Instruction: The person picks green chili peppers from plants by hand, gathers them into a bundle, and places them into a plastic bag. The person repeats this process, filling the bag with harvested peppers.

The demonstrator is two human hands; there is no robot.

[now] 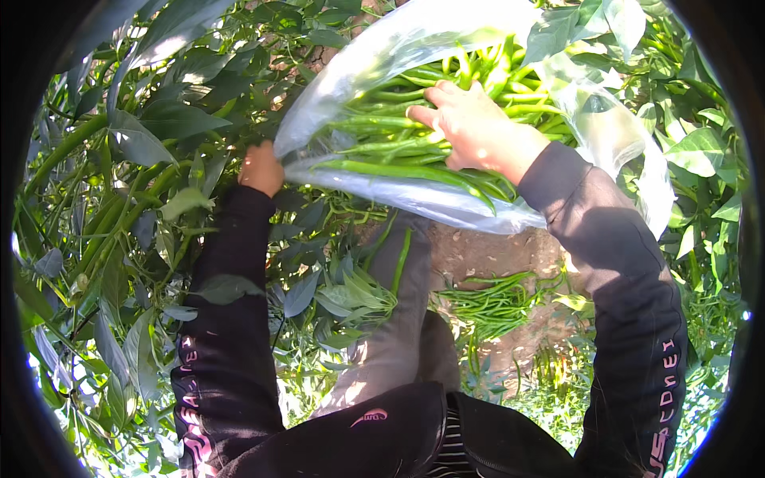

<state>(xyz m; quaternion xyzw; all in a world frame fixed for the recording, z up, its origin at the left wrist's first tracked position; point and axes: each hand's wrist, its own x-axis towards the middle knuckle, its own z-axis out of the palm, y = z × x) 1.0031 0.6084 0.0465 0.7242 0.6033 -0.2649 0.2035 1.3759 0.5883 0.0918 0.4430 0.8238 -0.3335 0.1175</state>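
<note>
A clear plastic bag (334, 83) lies with its mouth wide, filled with long green chili peppers (394, 122). My left hand (261, 169) is closed on the bag's left edge, gathering the plastic in its fingers. Inside the mouth, my right hand (478, 128) rests palm down on the peppers with its fingers spread. Whether any pepper is caught under that palm is hidden. One long pepper (412, 173) lies along the bag's near rim, its tip close to my right wrist.
Leafy pepper plants (137, 209) crowd the left side, and more foliage (699, 149) stands at the right. Between my legs and the right arm, a heap of green peppers (496, 305) lies on the bare soil (484, 251). A hanging pepper (402, 263) crosses in front of my trouser leg (400, 322).
</note>
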